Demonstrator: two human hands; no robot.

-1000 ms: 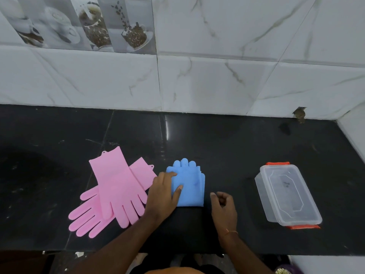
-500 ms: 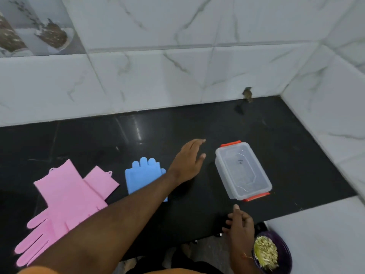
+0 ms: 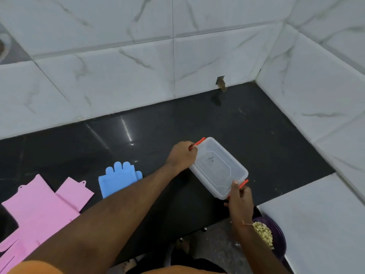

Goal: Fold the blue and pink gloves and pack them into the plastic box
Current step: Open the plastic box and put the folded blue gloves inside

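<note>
A clear plastic box with its lid on and two orange clips lies on the black counter. My left hand grips its far end, fingers curled at the far orange clip. My right hand holds the near end, thumb on the lid beside the near orange clip. The folded blue gloves lie flat left of my left forearm. Two pink gloves lie unfolded and overlapping at the far left, partly cut off by the frame.
White marble-tiled walls close the counter at the back and right. A white ledge adjoins the counter's right front. Below the counter edge stands a purple bowl of pale grains. A small chipped hole marks the back wall.
The view has swung right. My left hand left the blue gloves and reached across to the box's far clip. My right hand came up from the counter edge and took the near end.
</note>
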